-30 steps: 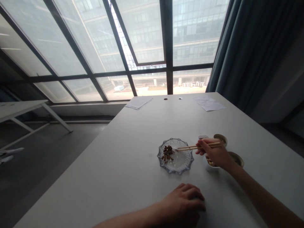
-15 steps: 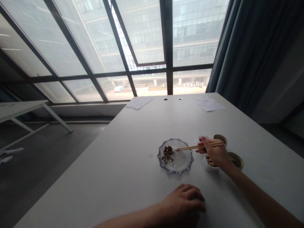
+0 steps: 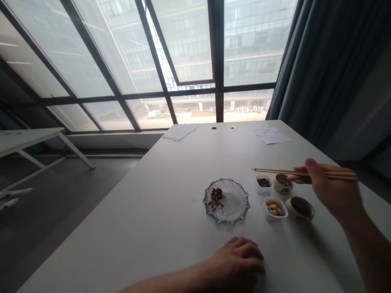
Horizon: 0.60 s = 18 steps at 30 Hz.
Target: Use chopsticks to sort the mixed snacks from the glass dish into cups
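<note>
Holding the chopsticks (image 3: pixel 276 170) near level, over or just past the far tub (image 3: pixel 263 191) and far cup (image 3: pixel 283 189) (depth unclear); tips close together, nothing visible between them. Right hand (image 3: pixel 331 187) gripping their rear half, fingers overlapping the far cup in view, contact unclear. Handling tips, my judgement: even up the points, come down steep enough to clear rims, pinch small pieces mid-body, light pressure, lift straight, wrist off the cups. Near tub (image 3: pixel 275 218), pale pieces inside, next to near cup (image 3: pixel 301 218); touching or not, can't tell. Glass plate (image 3: pixel 227 222) left of these, brown pieces (image 3: pixel 216 198) clustered on its left half. Left hand (image 3: pixel 236 260) half open, palm down on white table (image 3: pixel 146 219), nothing seen in it. Papers (image 3: pixel 180 132) far end, window (image 3: pixel 186 44) beyond.
</note>
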Each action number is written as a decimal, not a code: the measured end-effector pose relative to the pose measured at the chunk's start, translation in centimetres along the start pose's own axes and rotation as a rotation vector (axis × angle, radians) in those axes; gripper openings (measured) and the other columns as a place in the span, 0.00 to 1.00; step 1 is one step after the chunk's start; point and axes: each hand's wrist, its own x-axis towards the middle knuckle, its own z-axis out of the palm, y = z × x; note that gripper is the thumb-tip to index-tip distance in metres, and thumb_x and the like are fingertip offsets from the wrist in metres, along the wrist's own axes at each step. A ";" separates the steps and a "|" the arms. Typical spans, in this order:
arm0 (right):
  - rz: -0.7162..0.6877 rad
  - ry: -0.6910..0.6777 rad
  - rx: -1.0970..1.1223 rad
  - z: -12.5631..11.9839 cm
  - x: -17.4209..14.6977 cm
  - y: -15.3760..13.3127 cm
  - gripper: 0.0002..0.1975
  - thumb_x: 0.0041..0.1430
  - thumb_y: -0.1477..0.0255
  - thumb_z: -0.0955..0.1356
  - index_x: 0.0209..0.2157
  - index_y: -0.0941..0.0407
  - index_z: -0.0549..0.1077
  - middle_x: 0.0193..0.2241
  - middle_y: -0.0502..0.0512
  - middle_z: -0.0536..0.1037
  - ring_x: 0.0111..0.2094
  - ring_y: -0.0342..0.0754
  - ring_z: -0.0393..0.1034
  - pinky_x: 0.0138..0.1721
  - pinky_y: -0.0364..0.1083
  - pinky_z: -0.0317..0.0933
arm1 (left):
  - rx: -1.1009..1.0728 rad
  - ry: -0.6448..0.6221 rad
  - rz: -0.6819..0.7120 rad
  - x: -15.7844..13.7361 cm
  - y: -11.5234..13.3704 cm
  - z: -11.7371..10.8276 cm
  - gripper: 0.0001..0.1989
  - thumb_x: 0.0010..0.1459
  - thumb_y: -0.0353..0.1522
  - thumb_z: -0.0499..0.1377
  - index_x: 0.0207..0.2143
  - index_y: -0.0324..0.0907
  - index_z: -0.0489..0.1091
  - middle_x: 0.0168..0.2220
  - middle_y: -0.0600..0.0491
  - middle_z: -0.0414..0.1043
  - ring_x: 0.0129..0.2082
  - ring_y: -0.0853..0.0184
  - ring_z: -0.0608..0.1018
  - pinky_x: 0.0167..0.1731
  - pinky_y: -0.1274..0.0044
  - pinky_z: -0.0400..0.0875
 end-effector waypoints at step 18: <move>-0.038 -0.249 0.010 0.5 -1.3 0.1 0.22 0.60 0.50 0.71 0.34 0.56 0.80 0.28 0.58 0.84 0.27 0.53 0.81 0.31 0.48 0.77 | -0.007 -0.003 0.000 -0.1 0.0 -0.1 0.12 0.64 0.35 0.56 0.50 0.47 0.68 0.54 0.52 0.73 0.59 0.64 0.70 0.61 0.72 0.62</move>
